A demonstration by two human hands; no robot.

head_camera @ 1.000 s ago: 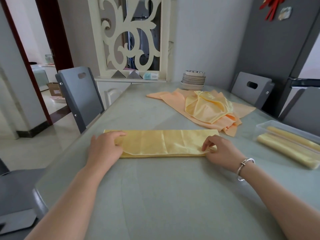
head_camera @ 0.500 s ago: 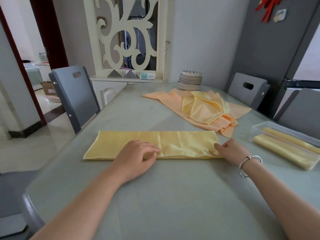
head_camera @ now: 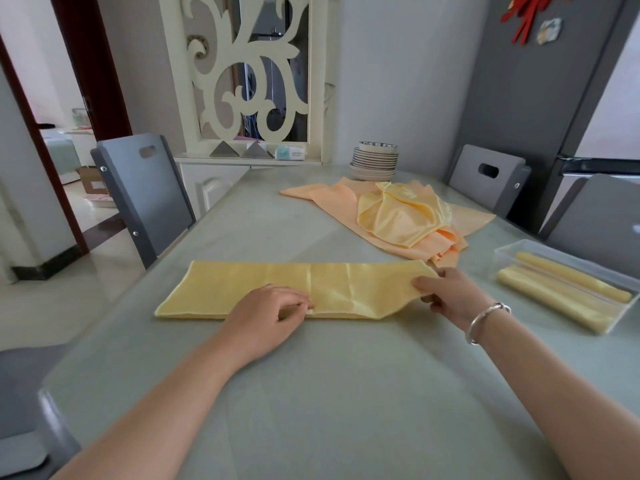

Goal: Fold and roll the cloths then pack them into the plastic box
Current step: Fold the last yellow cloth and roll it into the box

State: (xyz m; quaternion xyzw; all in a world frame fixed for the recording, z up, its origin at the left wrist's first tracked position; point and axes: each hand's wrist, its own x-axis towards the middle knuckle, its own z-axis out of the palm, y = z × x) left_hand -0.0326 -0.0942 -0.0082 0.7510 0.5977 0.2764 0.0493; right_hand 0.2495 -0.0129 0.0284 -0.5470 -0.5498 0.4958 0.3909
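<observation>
1. Since half a second ago: right hand (head_camera: 450,297) now pinching and lifting cloth (head_camera: 294,289) end at 3 o'clock.
2. Left hand (head_camera: 273,311) pinching near edge mid-strip, likely anchoring for a fold.
3. Folded strip flat on surface (head_camera: 346,393); box (head_camera: 568,289) at 3 o'clock holding two rolls.
</observation>
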